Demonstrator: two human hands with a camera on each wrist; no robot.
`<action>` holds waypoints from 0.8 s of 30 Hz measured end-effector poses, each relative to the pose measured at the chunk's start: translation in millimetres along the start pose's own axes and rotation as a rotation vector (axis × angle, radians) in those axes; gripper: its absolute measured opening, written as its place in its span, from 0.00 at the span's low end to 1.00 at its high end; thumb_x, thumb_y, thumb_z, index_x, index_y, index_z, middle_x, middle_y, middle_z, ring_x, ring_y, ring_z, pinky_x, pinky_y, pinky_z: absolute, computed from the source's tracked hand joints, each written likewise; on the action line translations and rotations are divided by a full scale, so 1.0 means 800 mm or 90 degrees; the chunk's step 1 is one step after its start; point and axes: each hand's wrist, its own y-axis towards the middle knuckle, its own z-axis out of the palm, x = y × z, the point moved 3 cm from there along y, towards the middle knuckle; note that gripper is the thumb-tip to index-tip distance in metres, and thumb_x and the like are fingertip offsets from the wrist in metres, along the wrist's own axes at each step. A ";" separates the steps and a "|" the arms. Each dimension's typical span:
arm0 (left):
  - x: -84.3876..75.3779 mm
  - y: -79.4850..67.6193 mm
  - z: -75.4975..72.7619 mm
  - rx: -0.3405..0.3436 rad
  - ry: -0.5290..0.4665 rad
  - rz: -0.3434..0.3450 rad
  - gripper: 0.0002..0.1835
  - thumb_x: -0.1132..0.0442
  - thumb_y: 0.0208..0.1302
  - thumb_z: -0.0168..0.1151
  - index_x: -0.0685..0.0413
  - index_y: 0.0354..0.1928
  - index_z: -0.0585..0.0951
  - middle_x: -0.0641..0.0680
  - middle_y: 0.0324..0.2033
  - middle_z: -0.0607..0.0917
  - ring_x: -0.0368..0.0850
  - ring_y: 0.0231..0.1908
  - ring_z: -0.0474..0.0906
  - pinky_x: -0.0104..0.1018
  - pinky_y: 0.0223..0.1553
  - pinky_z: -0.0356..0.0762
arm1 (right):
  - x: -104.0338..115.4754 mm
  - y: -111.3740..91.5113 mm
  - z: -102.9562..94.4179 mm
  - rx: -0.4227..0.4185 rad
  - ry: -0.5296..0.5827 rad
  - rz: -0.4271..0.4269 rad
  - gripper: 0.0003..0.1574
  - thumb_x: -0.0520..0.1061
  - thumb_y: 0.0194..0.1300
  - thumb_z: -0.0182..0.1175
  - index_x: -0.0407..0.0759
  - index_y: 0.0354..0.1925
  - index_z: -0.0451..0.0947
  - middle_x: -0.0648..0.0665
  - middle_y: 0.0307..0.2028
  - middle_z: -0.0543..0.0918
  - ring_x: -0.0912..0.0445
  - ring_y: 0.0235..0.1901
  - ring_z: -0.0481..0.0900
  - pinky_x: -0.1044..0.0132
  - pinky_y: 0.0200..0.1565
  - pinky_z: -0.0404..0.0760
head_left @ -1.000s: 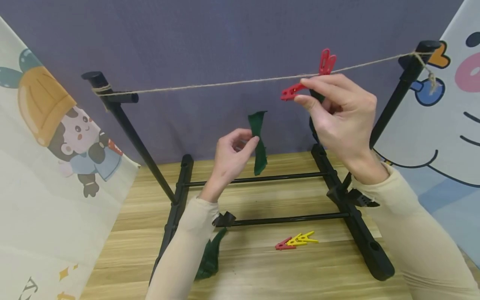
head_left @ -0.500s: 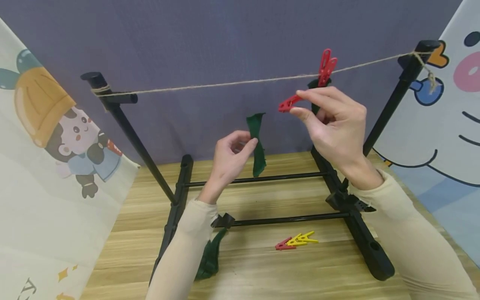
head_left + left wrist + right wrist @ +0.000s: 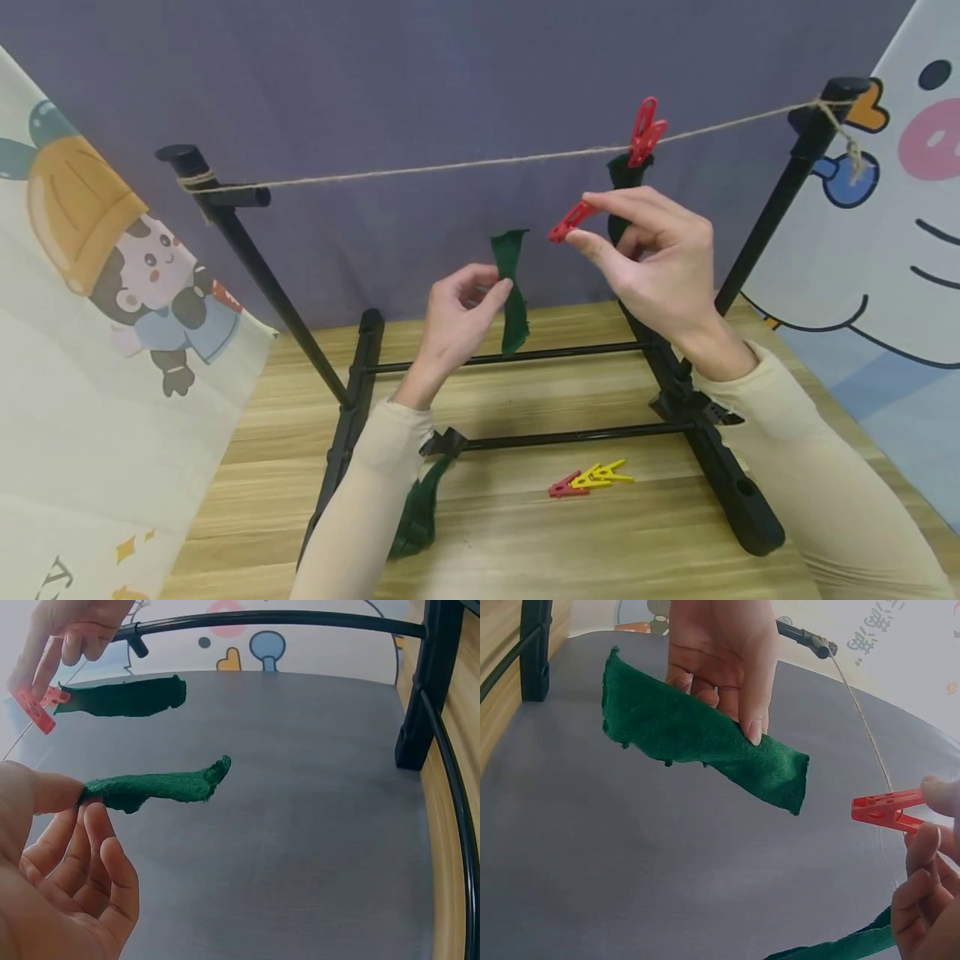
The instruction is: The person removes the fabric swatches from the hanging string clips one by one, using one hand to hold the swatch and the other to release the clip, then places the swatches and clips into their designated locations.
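Observation:
My left hand (image 3: 467,321) pinches a dark green strip of cloth (image 3: 513,312) between thumb and fingers, below the twine (image 3: 420,172). In the right wrist view the cloth (image 3: 682,724) spreads wide, its upper end free above the thumb. My right hand (image 3: 660,258) holds a red clothespin (image 3: 572,222) by its handles, its nose pointing left, apart from the cloth. Behind that hand, a second red clothespin (image 3: 645,137) clips another green cloth (image 3: 625,172) to the twine; the hand partly hides this cloth.
A black rack (image 3: 270,283) carries the twine between its two posts. On the wooden table (image 3: 525,542) lie a red clothespin (image 3: 567,486) and yellow clothespins (image 3: 600,476). More green cloth (image 3: 418,517) lies beside my left forearm. Printed panels stand at both sides.
My right hand has moved down and left with its red clothespin, away from the twine and nearer the held cloth. The left hand has barely moved.

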 end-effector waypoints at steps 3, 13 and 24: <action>0.002 -0.001 -0.001 0.002 0.004 -0.005 0.12 0.58 0.70 0.64 0.57 0.48 0.86 0.55 0.41 0.88 0.44 0.33 0.81 0.39 0.39 0.80 | -0.002 -0.003 0.002 0.007 0.005 0.010 0.27 0.29 0.48 0.78 0.39 0.49 0.88 0.42 0.41 0.89 0.69 0.15 0.66 0.77 0.22 0.64; 0.008 -0.006 -0.004 0.027 0.014 -0.037 0.12 0.58 0.70 0.64 0.55 0.50 0.86 0.54 0.42 0.87 0.44 0.34 0.80 0.37 0.37 0.79 | -0.010 -0.015 0.004 0.039 0.001 0.016 0.26 0.33 0.52 0.78 0.42 0.51 0.88 0.44 0.41 0.89 0.68 0.14 0.68 0.78 0.21 0.66; 0.016 -0.012 -0.007 0.028 0.016 -0.050 0.12 0.61 0.68 0.63 0.53 0.50 0.88 0.54 0.42 0.89 0.47 0.33 0.82 0.34 0.33 0.80 | -0.021 -0.033 0.008 0.056 0.010 0.027 0.25 0.33 0.52 0.77 0.42 0.51 0.88 0.45 0.42 0.89 0.67 0.15 0.70 0.77 0.20 0.67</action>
